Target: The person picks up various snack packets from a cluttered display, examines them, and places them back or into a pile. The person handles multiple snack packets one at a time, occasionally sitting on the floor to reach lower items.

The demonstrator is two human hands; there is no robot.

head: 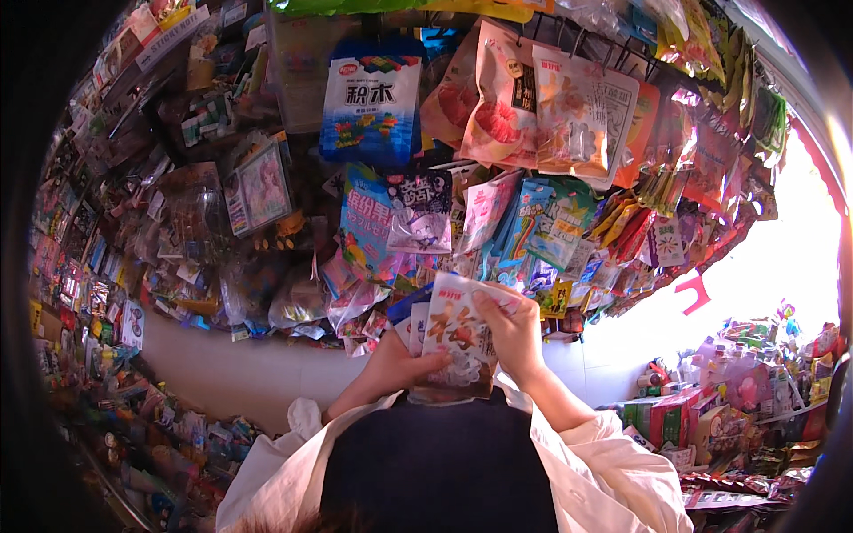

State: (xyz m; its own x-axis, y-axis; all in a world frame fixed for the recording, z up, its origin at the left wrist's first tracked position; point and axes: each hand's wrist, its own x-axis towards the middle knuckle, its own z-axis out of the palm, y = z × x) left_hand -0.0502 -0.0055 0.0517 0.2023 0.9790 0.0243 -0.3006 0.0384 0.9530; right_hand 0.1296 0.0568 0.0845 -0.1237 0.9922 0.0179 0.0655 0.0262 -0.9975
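In front of my chest, both hands grip a small stack of candy bags. Uppermost is a white plum candy bag (460,320) with brown lettering and a clear window low on its front. Behind its left edge, a blue and white candy bag (414,313) sticks out. My left hand (400,366) clasps the lower left side of the stack, thumb across the front. My right hand (516,326) pinches the upper right of the plum bag, thumb on its face. Ahead hang a blue building-block candy bag (370,100) and a similar plum candy bag (570,110).
Grapefruit candy bags (500,100) hang on hooks ahead, with smaller candy packets (560,220) below. A boxed doll-picture set (258,188) hangs to the left. Boxes (666,416) and wrapped goods crowd the lower right, by a bright doorway. Packed shelves (180,440) line the lower left.
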